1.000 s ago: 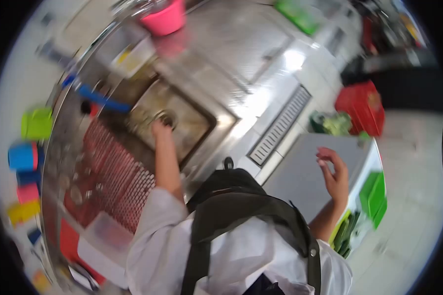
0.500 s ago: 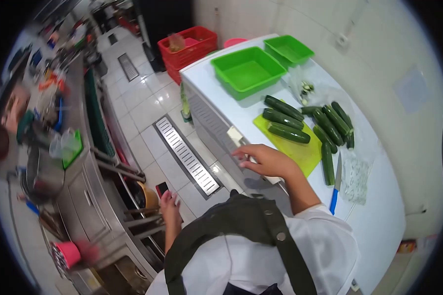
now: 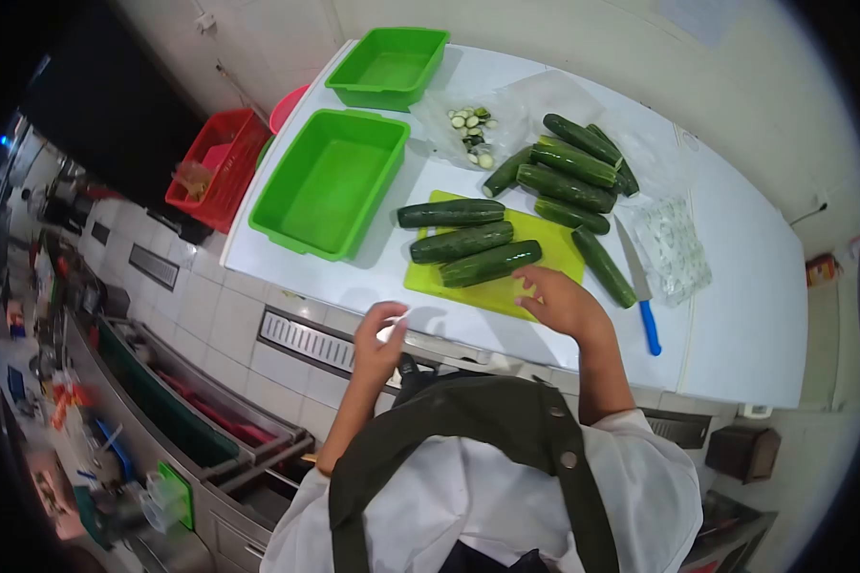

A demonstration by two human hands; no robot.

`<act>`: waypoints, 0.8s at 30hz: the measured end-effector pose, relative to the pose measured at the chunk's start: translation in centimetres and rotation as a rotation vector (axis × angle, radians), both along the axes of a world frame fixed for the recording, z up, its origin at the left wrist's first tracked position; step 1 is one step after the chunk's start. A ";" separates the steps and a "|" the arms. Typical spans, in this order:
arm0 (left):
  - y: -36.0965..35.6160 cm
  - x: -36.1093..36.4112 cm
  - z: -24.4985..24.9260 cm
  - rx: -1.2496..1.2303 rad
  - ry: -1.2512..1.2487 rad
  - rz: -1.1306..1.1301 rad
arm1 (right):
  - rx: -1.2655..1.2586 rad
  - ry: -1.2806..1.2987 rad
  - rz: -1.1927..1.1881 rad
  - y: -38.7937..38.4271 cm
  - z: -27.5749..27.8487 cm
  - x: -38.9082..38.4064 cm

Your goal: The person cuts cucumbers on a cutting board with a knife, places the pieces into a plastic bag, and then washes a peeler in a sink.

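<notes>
While two green tubs [image 3: 330, 186] stand at the left of a white table [image 3: 745, 315], we find the person's left hand [image 3: 379, 344] by its near edge, fingers loosely curled, apart from the thumb. Next we come to three zucchinis [image 3: 461, 243], dark green, glossy and faintly streaked, side by side on a yellow-green board [image 3: 559, 245]. They lie beyond and right of the left fingers; the nearest one's right end is just beside the right hand [image 3: 564, 304], whose fingers are bent and parted, though we cannot tell whether they touch it. Farther right we see more zucchinis [image 3: 567, 188] and a blue-handled knife [image 3: 638, 282] lying on the table.
</notes>
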State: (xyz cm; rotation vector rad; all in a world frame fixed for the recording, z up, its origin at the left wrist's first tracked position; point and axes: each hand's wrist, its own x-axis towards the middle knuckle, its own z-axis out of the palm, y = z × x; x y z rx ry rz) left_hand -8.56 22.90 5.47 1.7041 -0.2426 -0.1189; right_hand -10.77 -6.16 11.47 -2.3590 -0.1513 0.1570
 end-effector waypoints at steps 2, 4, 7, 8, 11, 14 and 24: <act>0.6 2.2 0.1 0.034 -0.052 -0.144 | 0.072 -0.044 -0.003 1.7 -0.2 -1.9; 0.3 4.0 -0.1 0.012 -0.141 -0.262 | 0.039 -0.146 0.038 2.8 -2.8 -4.0; 0.9 5.0 -0.2 -0.202 -0.210 -0.465 | 0.146 0.227 -0.024 4.3 -7.1 -5.0; 1.7 4.6 1.0 -0.158 -0.145 -0.486 | 0.251 0.239 0.040 4.4 -8.1 -4.6; 3.7 2.8 -0.5 -0.180 -0.202 -0.367 | 0.098 0.200 0.298 9.5 -2.9 0.5; 7.4 -1.9 1.1 -0.081 -0.049 -0.199 | -0.052 0.227 0.411 10.4 -1.6 3.0; 16.7 -38.1 9.3 0.237 -0.255 1.546 | -0.188 0.297 1.467 29.3 -8.3 1.9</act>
